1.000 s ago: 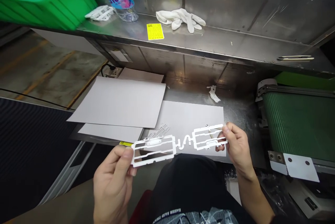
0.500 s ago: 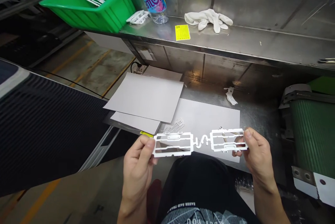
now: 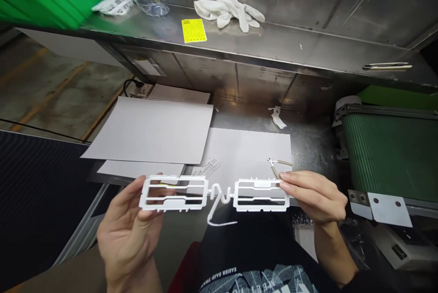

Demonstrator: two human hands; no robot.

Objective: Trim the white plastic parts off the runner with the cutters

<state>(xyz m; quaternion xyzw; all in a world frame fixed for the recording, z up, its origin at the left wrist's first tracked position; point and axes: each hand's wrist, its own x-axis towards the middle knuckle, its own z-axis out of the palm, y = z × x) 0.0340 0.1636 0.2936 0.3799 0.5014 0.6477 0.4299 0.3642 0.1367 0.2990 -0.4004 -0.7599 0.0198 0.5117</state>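
Observation:
A white moulded plastic runner (image 3: 221,191) forms two rectangular frames joined by a wavy link, with a thin strand curling down from the link. My left hand (image 3: 128,243) grips the left frame at its lower edge. My right hand (image 3: 316,195) pinches the right frame's outer end between its fingers. A slim pair of tweezers (image 3: 279,164) sticks out past those fingers, its tip pointing left, and seems held in the same hand. Below the runner are my dark shirt and lap. A small pile of white plastic pieces (image 3: 207,168) lies on a grey sheet just beyond it.
Grey sheets (image 3: 150,131) lie on a steel bench. Above is a steel shelf (image 3: 273,44) with white gloves, a yellow label, a bottle, tweezers and a green bin. A green conveyor belt (image 3: 386,156) runs at right.
The runner has turned over and shifted left, and its strand now hangs lower. My right hand has rotated flatter, with the tweezers showing beyond its fingers. The whole view has shifted slightly.

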